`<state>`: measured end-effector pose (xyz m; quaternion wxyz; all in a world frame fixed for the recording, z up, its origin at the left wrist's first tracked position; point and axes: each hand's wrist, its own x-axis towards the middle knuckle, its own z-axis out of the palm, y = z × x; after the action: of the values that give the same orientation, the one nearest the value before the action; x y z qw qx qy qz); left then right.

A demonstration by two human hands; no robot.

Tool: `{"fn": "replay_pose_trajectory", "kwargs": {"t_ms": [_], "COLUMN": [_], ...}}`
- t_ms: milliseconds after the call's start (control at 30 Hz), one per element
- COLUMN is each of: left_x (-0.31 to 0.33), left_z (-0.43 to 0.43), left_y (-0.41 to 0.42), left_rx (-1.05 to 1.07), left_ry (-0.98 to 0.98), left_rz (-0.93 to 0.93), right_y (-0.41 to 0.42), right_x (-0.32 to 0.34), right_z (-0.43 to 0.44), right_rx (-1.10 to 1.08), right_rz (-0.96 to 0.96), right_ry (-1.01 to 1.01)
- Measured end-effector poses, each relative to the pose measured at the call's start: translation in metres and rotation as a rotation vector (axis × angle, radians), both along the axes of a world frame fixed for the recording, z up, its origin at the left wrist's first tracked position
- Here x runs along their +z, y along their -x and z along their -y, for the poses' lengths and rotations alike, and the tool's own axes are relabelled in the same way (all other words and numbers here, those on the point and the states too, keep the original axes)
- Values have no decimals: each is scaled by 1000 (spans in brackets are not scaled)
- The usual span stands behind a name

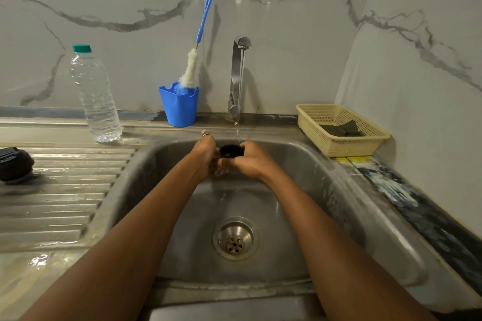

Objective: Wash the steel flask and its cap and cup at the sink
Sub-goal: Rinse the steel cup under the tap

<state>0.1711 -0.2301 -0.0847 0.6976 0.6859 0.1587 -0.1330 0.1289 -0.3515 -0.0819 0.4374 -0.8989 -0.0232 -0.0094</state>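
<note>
Steel sink [300,164], and at its 12 o'clock, right under the tap [238,73], is a small black piece [231,151]. It looks like the flask's cap or cup, but I cannot tell which. The right hand [251,161] has its fingers curled round it. The left hand [206,156] is right up against it at 9 o'clock. Its fingers are hidden, so I cannot tell if it grips or only rubs. Water runs down on the black piece, so I think it is being rinsed now. Far off at 9 o'clock, on the wet drain board [65,203], sits a dark round thing [15,164], maybe the other small part. No steel flask shows anywhere. So I guess the washing is only part done, and the flask may be left to do
</note>
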Motion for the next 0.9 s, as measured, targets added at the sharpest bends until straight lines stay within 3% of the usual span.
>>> {"fn": "replay_pose_trajectory", "kwargs": {"t_ms": [167, 367, 467, 733, 833, 900], "left_x": [-1, -10, -13, -14, -14, -13], "left_z": [-1, 0, 2, 2, 1, 1], "left_y": [-4, -9, -9, -5, -5, -3], "left_rx": [-25, -164, -224, -359, -389, -402], "left_ry": [22, -48, -83, -92, -135, -175], "left_rz": [5, 34, 83, 153, 162, 170], "right_y": [-3, -2, -2, 8, 9, 2], "right_x": [-2, -9, -4, 11, 11, 3], "right_z": [6, 10, 17, 19, 19, 21], "right_rx": [-25, -100, -107, -59, -52, -93], "right_rz": [9, 238, 362, 665, 603, 453], "right_ry": [93, 623, 788, 878, 875, 695]}}
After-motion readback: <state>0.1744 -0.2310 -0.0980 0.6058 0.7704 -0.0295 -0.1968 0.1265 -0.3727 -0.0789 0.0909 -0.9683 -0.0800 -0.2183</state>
